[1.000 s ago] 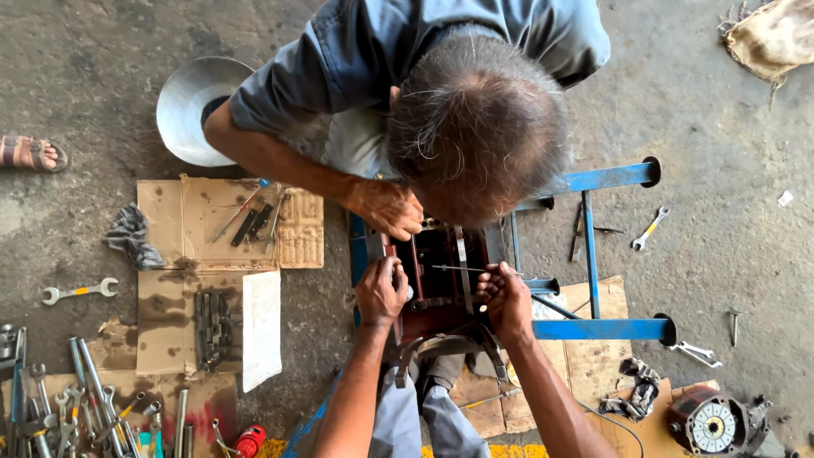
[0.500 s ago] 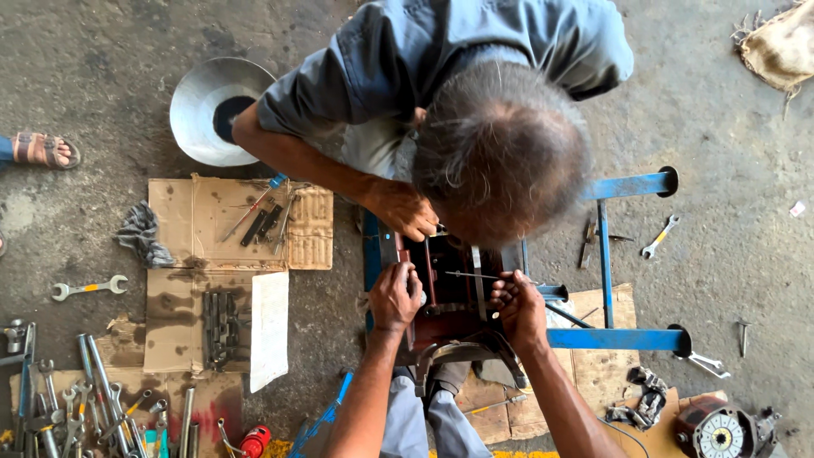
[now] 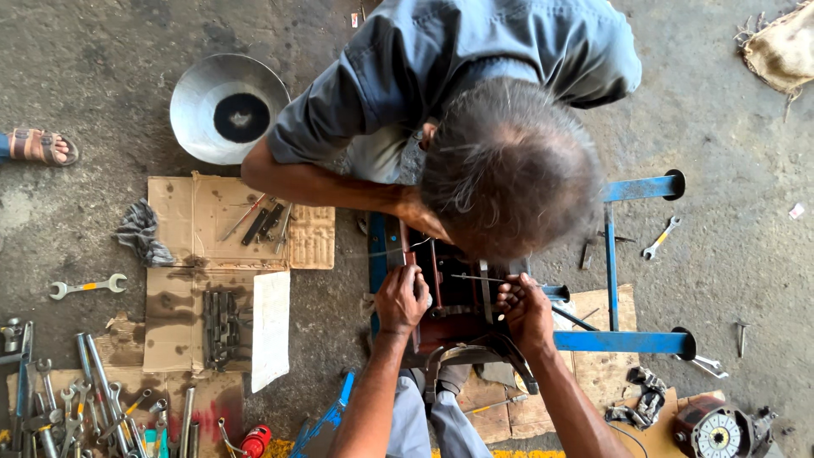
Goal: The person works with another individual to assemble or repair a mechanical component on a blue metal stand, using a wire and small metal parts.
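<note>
Both bare forearms extend up from the lower edge of the view, converging slightly. Left hand (image 3: pixel 401 298) is curled into a loose fist, knuckles up. Right hand (image 3: pixel 524 312) is bent at the wrist, fingers pinched together (fingertips partly hidden).

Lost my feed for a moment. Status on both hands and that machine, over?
Left hand gripping machine edge. Right hand at thin rod, grip unclear. Co-worker's head leans over the frame, hiding its far side.
</note>
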